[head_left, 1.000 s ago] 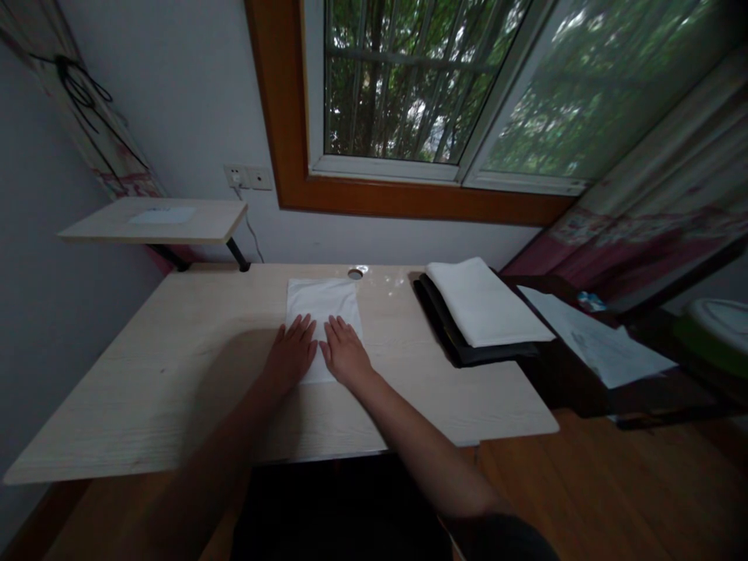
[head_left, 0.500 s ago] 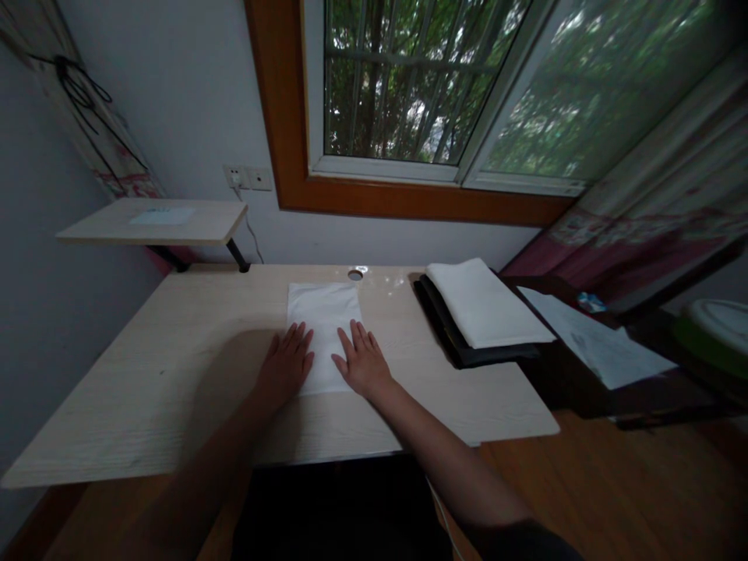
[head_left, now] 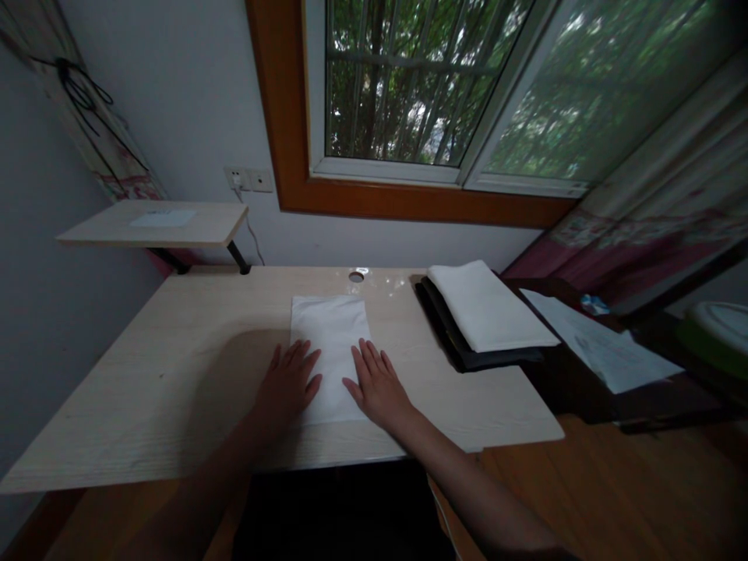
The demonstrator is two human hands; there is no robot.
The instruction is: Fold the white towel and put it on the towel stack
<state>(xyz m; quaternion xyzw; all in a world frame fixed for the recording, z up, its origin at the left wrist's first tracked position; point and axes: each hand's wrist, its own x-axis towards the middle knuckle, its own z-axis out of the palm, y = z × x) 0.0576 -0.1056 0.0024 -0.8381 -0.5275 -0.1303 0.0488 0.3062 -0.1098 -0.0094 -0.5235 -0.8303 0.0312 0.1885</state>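
A white cloth [head_left: 330, 327], a flat rectangle with slight creases near its far end, lies on the pale wooden desk [head_left: 192, 374] in front of me. My left hand [head_left: 286, 379] rests palm down over its left edge, fingers apart and pointing away from me. On the opposite edge, my right hand [head_left: 379, 383] also lies flat with its fingers spread. Both hands touch the cloth, and its near left corner is partly hidden by my left hand and its shadow.
Folded white fabric [head_left: 491, 308] lies on a black folder-like item [head_left: 435, 315] at the desk's right. Beyond are printed papers [head_left: 601, 343] on a dark surface. A raised shelf [head_left: 210, 226] stands at the back left. A cable hole [head_left: 356, 277] sits near the wall.
The white cloth has slid towards me and slightly right, with both hands flat on it. The folded fabric at the right stays in place.
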